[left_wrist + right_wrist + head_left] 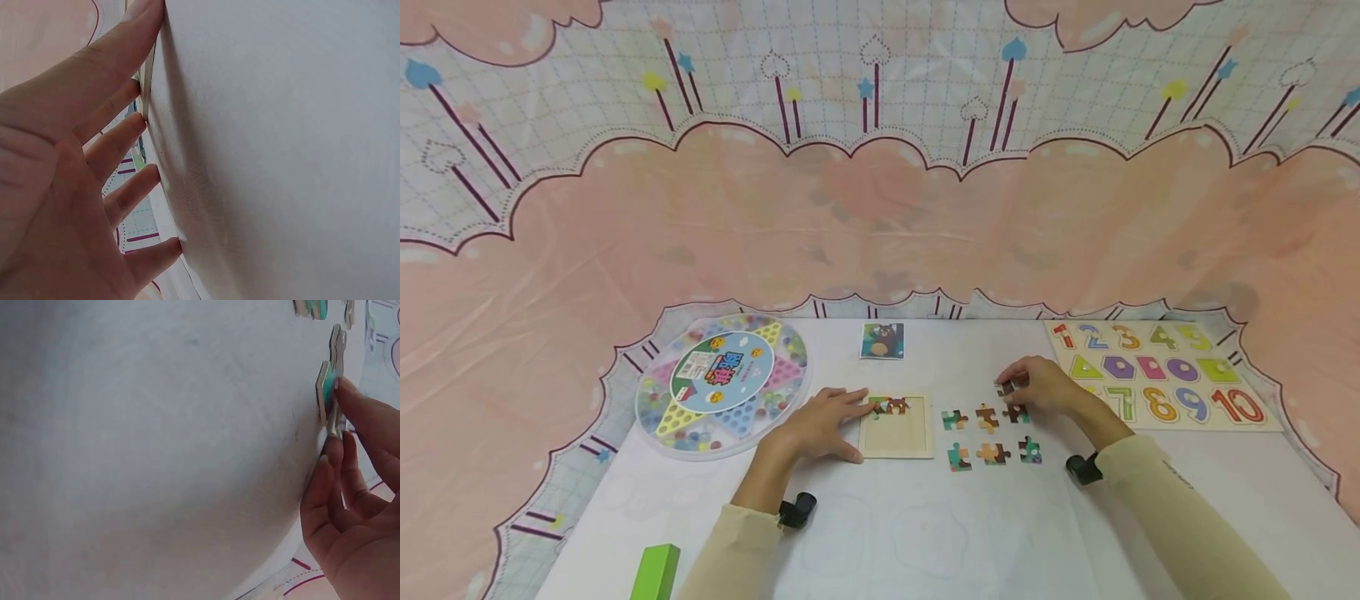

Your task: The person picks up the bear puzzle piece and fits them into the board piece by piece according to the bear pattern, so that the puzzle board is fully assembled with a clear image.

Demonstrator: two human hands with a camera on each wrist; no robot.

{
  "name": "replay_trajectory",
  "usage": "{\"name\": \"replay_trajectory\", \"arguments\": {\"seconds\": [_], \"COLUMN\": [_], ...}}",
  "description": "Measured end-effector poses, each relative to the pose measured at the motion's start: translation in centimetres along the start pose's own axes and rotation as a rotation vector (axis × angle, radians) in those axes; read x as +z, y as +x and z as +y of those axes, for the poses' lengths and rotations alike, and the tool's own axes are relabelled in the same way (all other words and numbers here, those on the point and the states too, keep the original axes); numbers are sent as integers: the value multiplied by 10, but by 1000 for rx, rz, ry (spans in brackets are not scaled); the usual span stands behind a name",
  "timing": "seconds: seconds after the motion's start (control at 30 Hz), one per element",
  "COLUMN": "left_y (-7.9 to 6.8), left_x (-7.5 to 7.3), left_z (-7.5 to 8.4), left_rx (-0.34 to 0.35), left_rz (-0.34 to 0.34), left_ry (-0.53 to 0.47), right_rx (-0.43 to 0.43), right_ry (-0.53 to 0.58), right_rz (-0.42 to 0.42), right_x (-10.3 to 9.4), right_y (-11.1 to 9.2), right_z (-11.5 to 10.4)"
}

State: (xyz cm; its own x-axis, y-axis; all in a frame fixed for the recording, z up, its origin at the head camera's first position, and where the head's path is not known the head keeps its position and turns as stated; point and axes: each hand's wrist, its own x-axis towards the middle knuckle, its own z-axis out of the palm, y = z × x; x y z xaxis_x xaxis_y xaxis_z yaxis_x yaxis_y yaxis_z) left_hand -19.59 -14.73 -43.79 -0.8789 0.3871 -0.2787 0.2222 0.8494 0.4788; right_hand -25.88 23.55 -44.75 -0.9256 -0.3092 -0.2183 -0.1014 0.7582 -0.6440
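- R hand (1048, 388): thumb + fingertips pinch one puzzle pc (1002, 388), approx. 12 o'clock of the loose pcs (993, 454), between 2 and 3 o'clock of the tray.
- L hand (822, 425): spread wide at tray's 9 o'clock; thumb by tray's 7-8 o'clock corner, fingers by its 10-11 o'clock corner.
- Tray (895, 437): sq., pale wood, flat on bench (887, 533), betw. the hands.
- Tray pcs (897, 406): brown + green bit of picture, along tray's 11-12 o'clock; exact no. can't tell, fingertip close by.
- Loose pcs: six, 2 rows of 3, at tray's 3 o'clock; far-row pc nearest R hand is partly hidden by it.
- Card (882, 341): brown bear, tray's 12 o'clock, apart from it.
- Marble board (722, 371): round, star pattern, tray's 9-10 o'clock, just beside L hand.
- No. board (1161, 367): digits + shapes, tray's 2-3 o'clock, beyond R hand.
- Green block (655, 571): approx. 8 o'clock of tray, near L sleeve (737, 546), cut off by frame edge.
- Cloth (887, 217): pink/white, hangs at 12 o'clock behind bench.
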Motion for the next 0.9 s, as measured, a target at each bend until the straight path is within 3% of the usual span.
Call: {"name": "replay_trajectory", "arguments": {"seconds": [0.5,0.9], "left_y": [1,1], "left_x": [1,1], "left_z": [-1,-1], "left_rx": [10,10], "left_rz": [-7,-3], "left_ry": [12,11], "right_rx": [-17,-145], "right_ry": [-25,74], "right_rz": [6,27], "right_x": [-1,18], "right_y": [-2,3], "right_z": [-13,-35]}}
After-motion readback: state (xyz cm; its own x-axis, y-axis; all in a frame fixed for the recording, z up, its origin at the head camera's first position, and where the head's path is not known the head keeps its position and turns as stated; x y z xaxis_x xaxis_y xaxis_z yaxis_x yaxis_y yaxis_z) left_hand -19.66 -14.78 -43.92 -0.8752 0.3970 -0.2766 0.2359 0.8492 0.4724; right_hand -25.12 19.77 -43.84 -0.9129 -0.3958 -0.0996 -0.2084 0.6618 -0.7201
